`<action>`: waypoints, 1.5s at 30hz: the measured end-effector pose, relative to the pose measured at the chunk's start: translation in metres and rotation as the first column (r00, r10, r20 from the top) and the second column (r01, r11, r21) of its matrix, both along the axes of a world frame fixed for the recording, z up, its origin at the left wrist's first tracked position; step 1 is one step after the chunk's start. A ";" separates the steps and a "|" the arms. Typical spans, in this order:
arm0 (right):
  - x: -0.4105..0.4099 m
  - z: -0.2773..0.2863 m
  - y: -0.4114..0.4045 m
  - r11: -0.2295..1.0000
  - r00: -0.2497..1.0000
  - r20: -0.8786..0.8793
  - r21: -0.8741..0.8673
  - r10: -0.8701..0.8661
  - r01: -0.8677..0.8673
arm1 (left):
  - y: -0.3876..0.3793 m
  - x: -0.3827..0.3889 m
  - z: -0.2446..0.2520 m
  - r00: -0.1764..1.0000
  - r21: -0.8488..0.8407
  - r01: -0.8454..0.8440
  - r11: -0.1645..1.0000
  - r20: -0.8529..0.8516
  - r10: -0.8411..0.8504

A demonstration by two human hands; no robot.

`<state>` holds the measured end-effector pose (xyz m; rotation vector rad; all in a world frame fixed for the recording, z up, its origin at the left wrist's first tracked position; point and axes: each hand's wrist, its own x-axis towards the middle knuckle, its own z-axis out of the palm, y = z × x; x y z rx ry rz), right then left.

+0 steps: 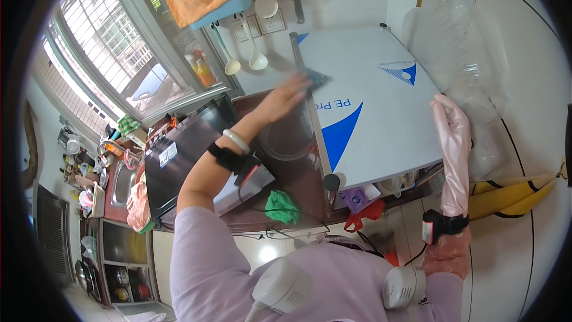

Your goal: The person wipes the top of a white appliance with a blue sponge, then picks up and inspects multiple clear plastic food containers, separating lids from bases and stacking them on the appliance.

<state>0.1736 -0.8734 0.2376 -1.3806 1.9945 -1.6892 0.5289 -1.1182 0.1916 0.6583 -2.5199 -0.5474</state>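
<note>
My bare left hand (288, 94) reaches over the left edge of a white shelf panel (384, 134) on metal posts. It holds a blurred blue-grey cleaning cloth (316, 79) flat against the panel's left side. The panel is covered in film printed with blue shapes and writing. My right hand (451, 120), in a long pink rubber glove (454, 170), is at the panel's right edge with its fingers close together. Whether it grips the edge I cannot tell. A round clear lid or dish (286, 138) lies on the dark red countertop (250, 103) left of the panel.
A black-topped appliance (196, 152) stands left on the counter. A green cloth (281, 207) and a cable lie near its front edge. Small items, including a purple packet (359, 197), sit under the panel. Ladles (257, 59) hang on the wall. Clear plastic containers (469, 67) stand at right.
</note>
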 end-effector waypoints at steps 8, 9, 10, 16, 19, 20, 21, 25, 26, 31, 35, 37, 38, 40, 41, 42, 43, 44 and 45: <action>-0.006 -0.007 -0.003 0.993 0.994 0.070 -0.082 0.089 -0.083 | 0.139 -0.013 0.040 0.877 0.359 0.461 0.812 -0.040 -0.480; -0.007 -0.007 -0.003 0.993 0.992 0.090 -0.081 0.091 -0.084 | 0.150 -0.010 0.043 0.855 0.402 0.497 0.769 -0.077 -0.513; -0.007 -0.007 -0.002 0.993 0.993 0.080 -0.083 0.091 -0.085 | 0.159 -0.009 0.045 0.838 0.445 0.512 0.735 -0.070 -0.541; -0.003 -0.004 0.000 0.994 0.989 0.112 -0.058 0.094 -0.088 | 0.188 -0.015 0.045 0.860 -0.019 0.487 0.873 0.184 -0.475; -0.001 -0.001 0.000 0.994 0.990 0.098 -0.046 0.102 -0.098 | 0.195 -0.022 0.047 0.885 -0.087 0.420 0.903 0.257 -0.387; -0.001 0.000 0.000 0.994 0.990 0.091 -0.044 0.104 -0.100 | 0.197 -0.026 0.048 0.891 -0.116 0.407 0.906 0.267 -0.367; -0.001 0.001 0.000 0.993 0.987 0.108 -0.044 0.117 -0.113 | 0.199 -0.031 0.047 0.896 -0.144 0.388 0.910 0.290 -0.336; 0.000 0.003 0.002 0.995 0.995 0.050 -0.031 0.091 -0.090 | 0.194 -0.052 0.040 0.916 -0.221 0.362 0.906 0.264 -0.302; 0.000 0.002 0.002 0.994 0.994 0.047 -0.045 0.101 -0.098 | 0.186 -0.060 0.036 0.893 -0.243 0.377 0.894 0.352 -0.281; -0.005 -0.002 0.000 0.986 0.984 0.135 -0.137 0.117 -0.099 | 0.136 -0.091 0.020 0.872 -0.320 0.431 0.844 0.386 -0.299; -0.014 -0.014 0.006 0.856 0.974 0.162 -0.515 0.160 -0.055 | 0.094 -0.114 0.030 0.805 -0.326 0.431 0.842 0.561 -0.194; -0.019 -0.022 0.009 0.748 0.984 0.155 -0.662 0.084 0.040 | 0.088 -0.120 0.039 0.818 -0.179 0.343 0.922 0.540 -0.200; -0.022 -0.028 0.017 0.744 0.991 0.122 -0.657 -0.050 0.119 | 0.087 -0.124 0.044 0.792 -0.166 0.352 0.921 0.578 -0.198; -0.030 -0.040 0.033 0.650 0.983 0.111 -0.739 -0.147 0.181 | 0.091 -0.132 0.050 0.805 -0.121 0.332 0.936 0.553 -0.214; -0.032 -0.046 0.042 0.597 0.972 0.097 -0.775 -0.215 0.209 | 0.096 -0.139 0.050 0.790 -0.115 0.420 0.900 0.535 -0.300; -0.034 -0.053 0.050 0.638 0.943 0.185 -0.699 -0.276 0.324 | 0.101 -0.146 0.050 0.767 -0.112 0.500 0.859 0.517 -0.379; -0.035 -0.060 0.055 0.646 0.943 0.236 -0.688 -0.234 0.332 | 0.108 -0.151 0.048 0.726 -0.112 0.552 0.826 0.551 -0.411; -0.036 -0.067 0.058 0.653 0.941 0.279 -0.680 -0.192 0.334 | 0.116 -0.159 0.044 0.719 -0.095 0.591 0.801 0.512 -0.470; -0.037 -0.073 0.060 0.660 0.936 0.319 -0.674 -0.146 0.333 | 0.122 -0.170 0.041 0.699 -0.087 0.636 0.767 0.487 -0.524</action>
